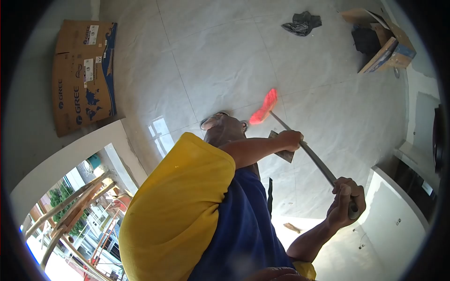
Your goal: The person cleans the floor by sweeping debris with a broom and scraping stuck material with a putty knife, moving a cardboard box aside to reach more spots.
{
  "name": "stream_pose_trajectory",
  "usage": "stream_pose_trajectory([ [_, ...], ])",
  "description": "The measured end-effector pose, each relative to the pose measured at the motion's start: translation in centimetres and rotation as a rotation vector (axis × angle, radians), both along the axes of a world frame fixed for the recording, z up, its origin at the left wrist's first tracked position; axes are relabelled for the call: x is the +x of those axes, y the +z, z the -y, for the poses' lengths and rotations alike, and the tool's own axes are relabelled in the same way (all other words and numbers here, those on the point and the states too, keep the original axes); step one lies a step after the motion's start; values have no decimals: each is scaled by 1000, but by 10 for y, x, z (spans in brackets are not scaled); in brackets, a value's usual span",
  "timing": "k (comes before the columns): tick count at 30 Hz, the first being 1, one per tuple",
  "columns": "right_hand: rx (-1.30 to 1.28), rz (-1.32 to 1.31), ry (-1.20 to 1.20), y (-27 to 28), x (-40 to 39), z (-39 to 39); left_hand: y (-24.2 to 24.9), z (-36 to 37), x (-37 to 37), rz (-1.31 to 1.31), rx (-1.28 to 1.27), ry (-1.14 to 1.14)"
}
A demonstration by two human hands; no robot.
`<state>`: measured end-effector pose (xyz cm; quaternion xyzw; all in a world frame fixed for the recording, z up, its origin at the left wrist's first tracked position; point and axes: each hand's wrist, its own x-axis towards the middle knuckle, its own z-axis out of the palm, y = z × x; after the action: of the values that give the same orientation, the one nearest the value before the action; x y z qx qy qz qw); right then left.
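Note:
A broom with bright pink-red bristles [265, 108] rests on the tiled floor just ahead of my feet. Its grey handle [318, 161] slants up toward the right. My left hand [288, 140] is closed around the lower part of the handle. Higher up, my right hand [346, 201] wraps round the handle close to its top end. Behind my left hand shows a flat, dull grey-brown rectangular plate [284, 155], partly covered by the hand; I cannot tell whether the hand holds it too.
A large flattened carton [84, 77] leans at the left wall. On the floor lie a crumpled black plastic bag [303, 23] and a small brown scrap [292, 228]. An opened cardboard box [398, 54] stands far right. A low white wall [396, 201] is at right; an opening at lower left shows poles [70, 220] outside.

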<state>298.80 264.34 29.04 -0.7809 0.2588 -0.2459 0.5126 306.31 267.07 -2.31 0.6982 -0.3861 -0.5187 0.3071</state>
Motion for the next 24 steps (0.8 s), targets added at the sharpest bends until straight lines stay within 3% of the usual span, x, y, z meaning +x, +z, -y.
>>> stream_pose_trajectory([
  [4,-294,-134,162,-2,-9,-21,29,57,-42,-52,-187,-41],
  [6,-283,55,-107,33,-14,-14,78,79,-37,-35,-216,-95],
  [8,-383,165,-69,65,-54,22,105,89,-29,128,-296,-136],
  [9,-315,332,-229,72,-60,27,117,92,-16,234,-322,-167],
  [11,-141,479,-219,72,-77,57,145,84,31,315,-149,-224],
  [13,32,478,-194,45,-52,87,114,75,75,460,-100,-128],
  [15,239,452,-280,-15,-10,111,67,67,133,594,32,27],
  [19,446,128,-96,-145,86,140,-37,49,258,664,449,135],
  [22,610,7,-86,-182,125,174,-89,73,303,639,554,81],
  [24,603,29,-259,-191,118,204,-106,117,290,608,501,-45],
])
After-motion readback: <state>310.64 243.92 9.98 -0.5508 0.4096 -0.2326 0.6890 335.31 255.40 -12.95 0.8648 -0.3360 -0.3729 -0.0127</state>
